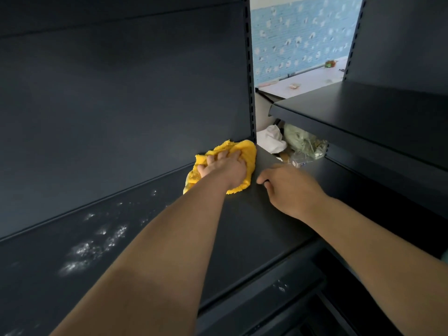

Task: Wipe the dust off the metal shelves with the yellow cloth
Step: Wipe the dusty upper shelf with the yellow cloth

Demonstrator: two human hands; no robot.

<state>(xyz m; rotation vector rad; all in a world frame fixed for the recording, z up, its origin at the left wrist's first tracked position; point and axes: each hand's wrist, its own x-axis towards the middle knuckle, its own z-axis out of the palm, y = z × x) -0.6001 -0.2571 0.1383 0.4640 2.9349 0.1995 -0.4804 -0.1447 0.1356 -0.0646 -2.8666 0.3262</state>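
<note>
Dust (87,248) patches on near-left shelf (254,226), open room there. Left hand (224,169) pressed flat on cloth (244,151), fingers curled into it, far right corner against the upright (249,69). Cloth middle hidden under hand. Right hand (291,187) just right, empty, loosely curled, resting at shelf's right edge; fingertips hard to make out.

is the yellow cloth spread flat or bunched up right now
Bunched up. The yellow cloth sits crumpled under the left hand in the shelf's back corner, folds and ragged edges sticking out around the fingers.
</note>
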